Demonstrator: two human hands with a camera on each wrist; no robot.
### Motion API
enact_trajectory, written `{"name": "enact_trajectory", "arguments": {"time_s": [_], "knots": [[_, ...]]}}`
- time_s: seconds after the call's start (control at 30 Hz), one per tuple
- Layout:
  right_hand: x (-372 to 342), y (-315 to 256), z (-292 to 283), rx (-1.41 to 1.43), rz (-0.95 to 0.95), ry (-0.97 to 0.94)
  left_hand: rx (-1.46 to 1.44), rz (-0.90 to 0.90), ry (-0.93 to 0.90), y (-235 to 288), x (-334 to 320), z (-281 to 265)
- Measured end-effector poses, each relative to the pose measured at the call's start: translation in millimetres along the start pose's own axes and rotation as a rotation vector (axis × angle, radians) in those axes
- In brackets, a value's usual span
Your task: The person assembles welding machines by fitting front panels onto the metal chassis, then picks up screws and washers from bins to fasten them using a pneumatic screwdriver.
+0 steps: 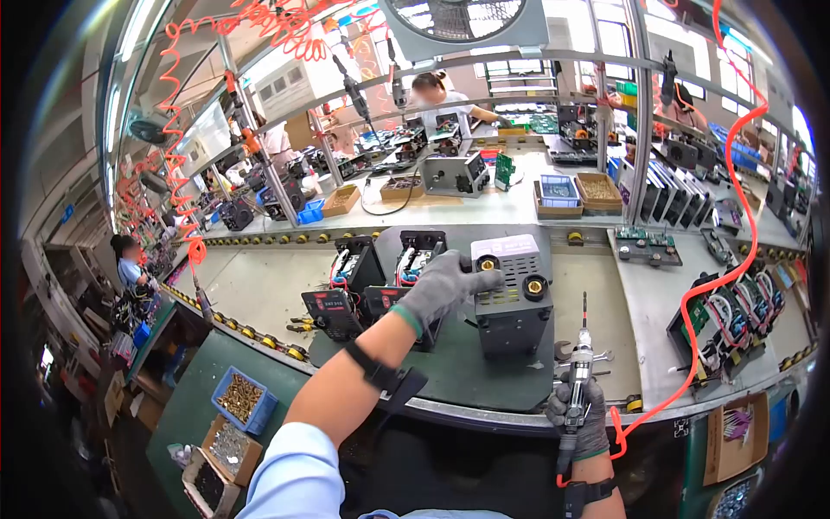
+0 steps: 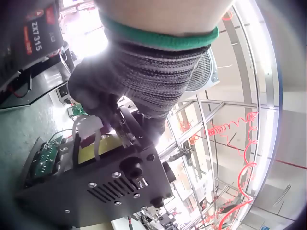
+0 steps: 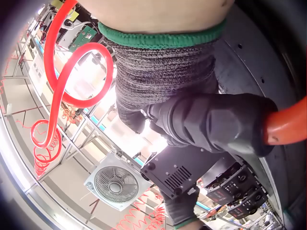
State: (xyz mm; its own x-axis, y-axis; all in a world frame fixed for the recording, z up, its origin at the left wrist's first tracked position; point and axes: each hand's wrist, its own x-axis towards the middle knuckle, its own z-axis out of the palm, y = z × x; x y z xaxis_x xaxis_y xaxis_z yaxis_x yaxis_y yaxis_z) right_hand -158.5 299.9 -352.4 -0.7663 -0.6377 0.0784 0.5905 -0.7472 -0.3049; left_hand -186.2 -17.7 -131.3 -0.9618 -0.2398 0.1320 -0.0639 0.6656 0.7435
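A black welding machine (image 1: 512,324) with a pale vented panel and two brass sockets (image 1: 534,286) stands on the dark green board in the head view. My gloved left hand (image 1: 437,292) grips its upper left edge, with one digit reaching to the nearer socket. In the left wrist view the fingers straddle the top of the machine's housing (image 2: 110,191), and a green circuit board (image 2: 44,155) shows inside. Down at the right, my gloved right hand (image 1: 581,413) holds an air screwdriver (image 1: 581,372), its long bit pointing away from me.
Two open welding machines (image 1: 333,307) stand left of my left arm. Wrenches (image 1: 596,355) lie beyond the right hand. An orange air hose (image 1: 692,324) loops along the right side. Bins of brass parts (image 1: 244,398) sit at the lower left. Another person (image 1: 450,108) works across the line.
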Motion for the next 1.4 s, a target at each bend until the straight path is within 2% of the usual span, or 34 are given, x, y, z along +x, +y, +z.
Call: {"name": "enact_trajectory", "arguments": {"time_s": [0.07, 0.1, 0.17, 0.2, 0.3, 0.43, 0.5, 0.57, 0.63, 0.67, 0.7, 0.73, 0.77, 0.8, 0.87, 0.9, 0.93, 0.97, 1.0, 1.07, 1.1, 1.17, 1.2, 1.27, 1.33, 1.37, 1.4], "knots": [[-4, 1, 6, -0.007, -0.044, -0.02, -0.023, -0.026, -0.216, 12, 12, -1], [-7, 6, 14, -0.016, -0.042, -0.027, -0.028, -0.021, -0.206, 11, 10, -1], [-18, 14, 33, -0.077, -0.186, 0.08, 0.043, 0.014, -0.149, 11, 6, -2], [-26, 15, 39, -0.023, -0.161, 0.119, 0.046, -0.024, -0.185, 15, 1, -5], [-34, 26, 93, -0.129, -0.251, 0.028, 0.079, 0.017, -0.116, 7, -5, -1], [-45, 32, 127, -0.269, -0.339, 0.072, -0.19, 0.062, -0.1, 19, -68, 11], [-55, 38, 126, -0.29, -0.366, 0.096, -0.103, 0.262, 0.025, 15, -108, 31], [-69, 45, 123, -0.315, -0.393, 0.123, 0.005, 0.379, 0.044, 25, -143, 44], [-80, 51, 121, -0.285, -0.546, 0.335, 0.16, 0.448, -0.124, 16, -160, 48], [-82, 36, 113, -0.363, -0.458, 0.242, 0.169, 0.478, -0.068, 10, -163, 41], [-86, 37, 112, -0.372, -0.456, 0.256, 0.176, 0.502, -0.015, 10, -166, 26], [-87, 37, 113, -0.351, -0.465, 0.287, 0.117, 0.428, 0.158, -7, -158, 16], [-86, 37, 114, -0.326, -0.483, 0.315, 0.138, 0.238, 0.287, -27, -146, 17], [-85, 38, 117, -0.343, -0.474, 0.356, 0.136, 0.212, 0.337, -72, -124, 35], [-82, 25, 110, -0.488, -0.462, 0.434, -0.214, -0.105, -0.031, -61, -101, 35], [-78, 12, 95, -0.571, -0.435, 0.461, -0.23, -0.108, -0.035, -65, -82, 46], [-72, 7, 98, -0.619, -0.426, 0.548, -0.408, -0.004, -0.092, -73, -54, 62], [-67, 3, 99, -0.633, -0.434, 0.545, -0.582, 0.108, -0.146, -76, -36, 70], [-61, -1, 99, -0.597, -0.424, 0.514, -0.593, 0.115, -0.143, -68, -36, 69], [-50, -22, 76, -0.561, -0.342, 0.473, -0.88, -0.136, -0.366, -49, -42, 67], [-36, -31, 74, -0.562, -0.341, 0.478, -0.882, -0.139, -0.369, -51, -37, 68], [1, -48, 64, -0.64, -0.253, 0.317, -0.793, -0.106, -0.187, -61, -31, 70], [20, -57, 48, -0.667, -0.212, 0.253, -0.984, -0.035, -0.171, -57, -30, 67], [50, -45, 99, -0.734, -0.157, 0.294, -0.895, -0.064, -0.12, -74, -17, 68], [89, -66, 64, -0.767, -0.081, 0.283, -0.724, -0.105, -0.046, -98, -23, 64], [98, -71, 48, -0.782, -0.093, 0.361, -0.644, -0.129, -0.019, -110, -32, 60], [104, -73, 41, -0.692, -0.099, 0.315, -0.237, 0.243, 0.17, -124, -53, 58]]}}
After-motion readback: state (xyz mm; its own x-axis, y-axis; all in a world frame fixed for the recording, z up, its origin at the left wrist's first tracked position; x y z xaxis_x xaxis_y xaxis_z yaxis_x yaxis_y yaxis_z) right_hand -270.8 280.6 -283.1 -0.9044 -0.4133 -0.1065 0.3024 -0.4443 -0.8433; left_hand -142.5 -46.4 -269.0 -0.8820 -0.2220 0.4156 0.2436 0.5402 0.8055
